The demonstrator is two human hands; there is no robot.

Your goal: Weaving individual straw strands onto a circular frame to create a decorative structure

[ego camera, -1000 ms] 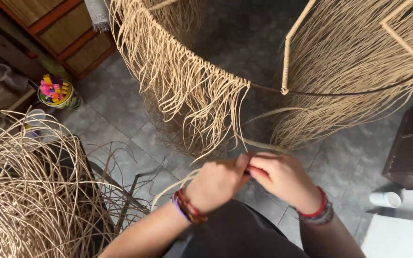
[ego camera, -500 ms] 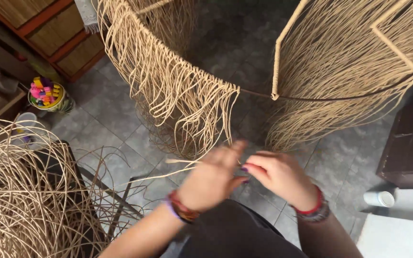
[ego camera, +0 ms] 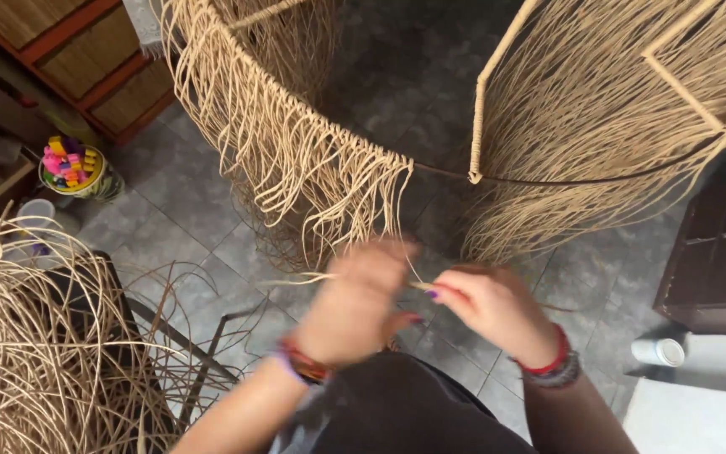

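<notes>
Blurred left hand [ego camera: 355, 307] has risen; both hands' fingers seemingly pinch 1 thin tan cane strand [ego camera: 418, 284].

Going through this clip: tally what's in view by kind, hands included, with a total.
Hands: 2, left hand and right hand, both on a tan strand
Wire frames hung with tan strands: 1
Piles of loose strands: 1
Tubs of coloured bits: 1
White cans: 1
Total: 6, counting the held strand with the frame's
</notes>
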